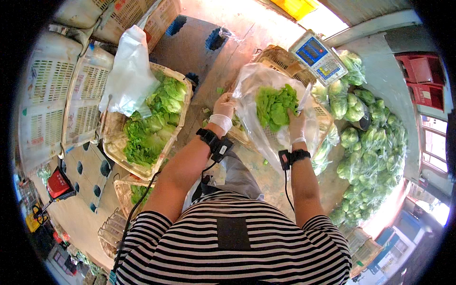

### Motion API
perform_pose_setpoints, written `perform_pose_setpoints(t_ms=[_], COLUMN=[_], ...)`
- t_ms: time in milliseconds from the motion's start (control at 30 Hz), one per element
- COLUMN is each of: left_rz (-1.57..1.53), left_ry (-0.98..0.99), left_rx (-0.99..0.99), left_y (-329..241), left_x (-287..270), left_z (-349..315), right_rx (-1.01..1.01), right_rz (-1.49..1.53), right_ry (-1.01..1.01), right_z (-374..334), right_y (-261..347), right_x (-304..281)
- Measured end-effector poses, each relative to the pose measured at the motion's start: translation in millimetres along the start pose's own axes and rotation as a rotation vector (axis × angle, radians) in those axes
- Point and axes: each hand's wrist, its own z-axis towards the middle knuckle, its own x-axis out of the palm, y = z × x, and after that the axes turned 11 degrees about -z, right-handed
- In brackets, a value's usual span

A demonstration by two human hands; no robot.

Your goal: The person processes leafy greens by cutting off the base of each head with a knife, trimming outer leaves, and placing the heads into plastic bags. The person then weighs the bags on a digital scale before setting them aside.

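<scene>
My left hand [223,108], in a thin clear glove, pinches the near left edge of a clear plastic bag [244,97]. The bag is spread wide over a crate. A head of green leaf lettuce [274,105] lies at the bag's middle, and my gloved right hand [297,124] grips its right side. Whether the lettuce is inside the bag or on top of it, I cannot tell. Left of my hands stands a pale plastic crate [184,116] of loose lettuce [152,135], with white plastic bags [126,71] draped over its far left corner.
A digital scale [319,58] stands beyond the bag, to the right. Bagged lettuces [373,147] are heaped along the right side. Stacked crates [50,95] line the left. Another crate [124,194] sits near my left elbow. Cables hang from both wrist straps.
</scene>
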Motion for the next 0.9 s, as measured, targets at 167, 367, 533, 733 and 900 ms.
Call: perform_pose_setpoints(t_ms=[167, 367, 533, 733, 900], left_rz=[0.021, 0.248, -0.132, 1.880, 0.575], left_ry=[0.003, 0.170, -0.013, -0.162, -1.001], left_rx=[0.122, 0.229, -0.029, -0.176, -0.225], left_y=[8.5, -1.3, -2.6, 44.1, 0.0], left_x=[-13.2, -51.6, -154.6, -405.2, -552.6], left_z=[8.7, -12.3, -49.5, -93.9, -95.7], right_rx=[0.062, -0.024, 0.004, 0.038, 0.127], right_rz=[-0.444, -0.050, 0.024, 0.393, 0.173], right_ry=[-0.021, 0.061, 0.316, 0.778, 0.864], right_z=[9.0, -27.6, -89.9, -189.1, -248.7], right_y=[-27.3, -3.2, 119.7, 220.3, 199.3], right_x=[28.1, 31.5, 51.8, 123.3, 194.5])
